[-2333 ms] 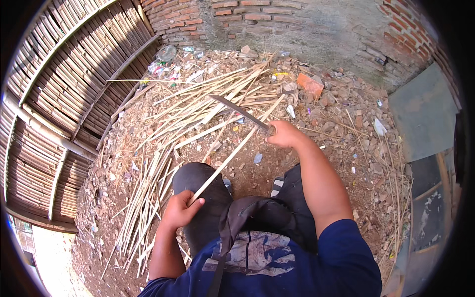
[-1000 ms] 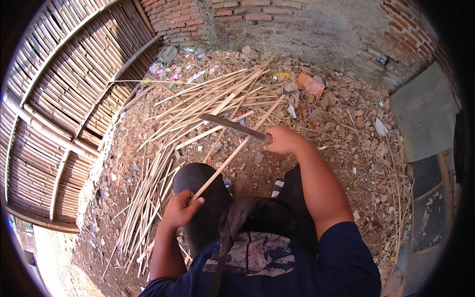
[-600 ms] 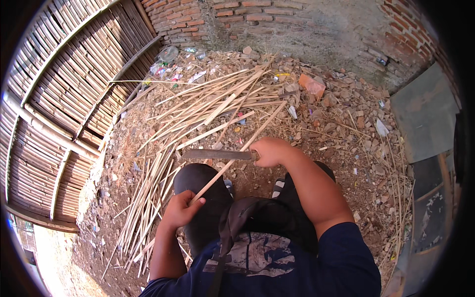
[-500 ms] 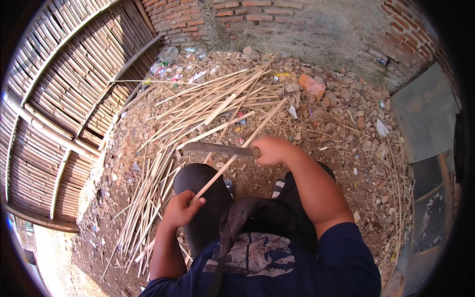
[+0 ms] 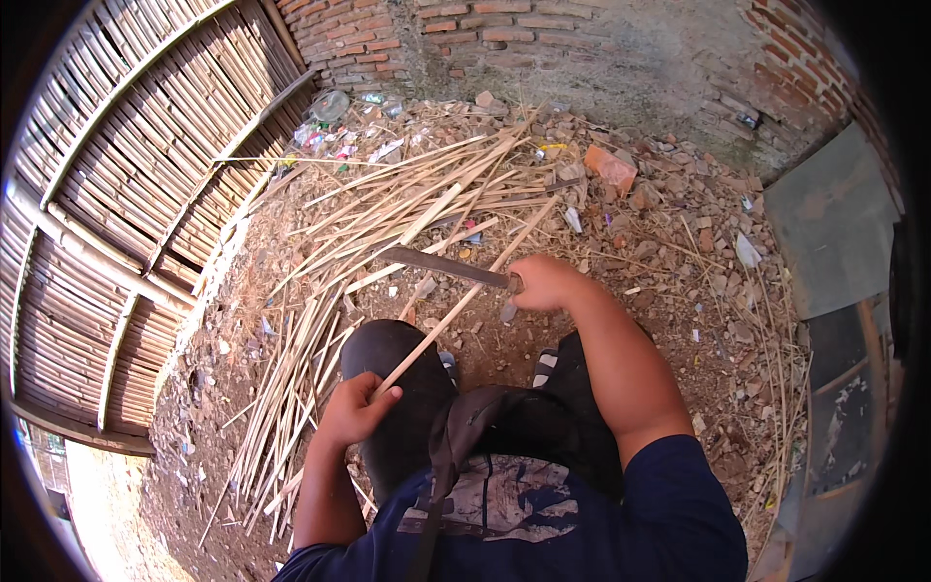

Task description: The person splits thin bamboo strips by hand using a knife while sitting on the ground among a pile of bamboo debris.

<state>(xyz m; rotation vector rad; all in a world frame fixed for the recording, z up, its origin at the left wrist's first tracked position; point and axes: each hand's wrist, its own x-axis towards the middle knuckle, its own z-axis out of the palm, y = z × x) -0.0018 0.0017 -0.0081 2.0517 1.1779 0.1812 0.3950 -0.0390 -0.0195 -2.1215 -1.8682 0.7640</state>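
My left hand [image 5: 357,411] is closed round the near end of a long pale bamboo strip [image 5: 436,331], close to my left knee. The strip slants up and away to the right. My right hand [image 5: 549,282] grips the handle of a machete [image 5: 446,265], most of the handle being hidden by the fingers. Its dark flat blade points left and slightly away, crossing over the strip; whether the two touch I cannot tell. Beyond and to the left lies a heap of bamboo strips [image 5: 407,209] on the ground.
A second bundle of strips [image 5: 281,417] lies to my left. A bamboo slat wall [image 5: 145,184] stands at left, a brick wall [image 5: 582,68] at the back, and a grey panel [image 5: 834,223] at right. Rubble, an orange brick piece [image 5: 611,169] and litter cover the ground.
My right hand has moved slightly away and to the right. The machete blade has tilted, its tip swinging farther from me. My left hand and the bamboo strip have barely moved.
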